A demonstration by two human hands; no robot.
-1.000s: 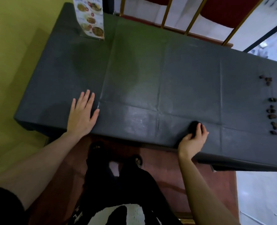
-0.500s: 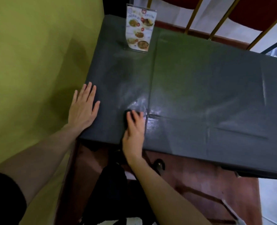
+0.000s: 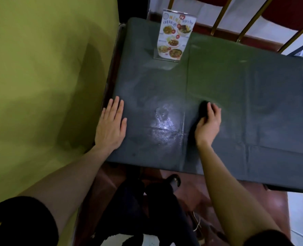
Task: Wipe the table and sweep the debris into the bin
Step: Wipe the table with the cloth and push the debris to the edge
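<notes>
Compared to half a second back, the right hand has slid away from the left hand, off to the right and a bit farther up the surface. It was nearly beside the left hand before; now the wet shiny patch sits between the two. The left hand hasn't budged: flat, fingers straight and released, pressing near the surface's left edge, by the green wall.

The right hand's fingers curl over a dark cloth, grasping it against the surface. The cloth is black and lumpy, poking out past the fingertips, on the same side as the menu stand. It's hard to make out its full shape against the dark cover.

The surface has a dark grey, smooth sheet with fold creases running across it, glossy where damp. The menu stand is an upright clear holder with food photos, at the far edge, well beyond both hands. To the right of the cloth there's lots of open cover. No debris or bin in this view.
</notes>
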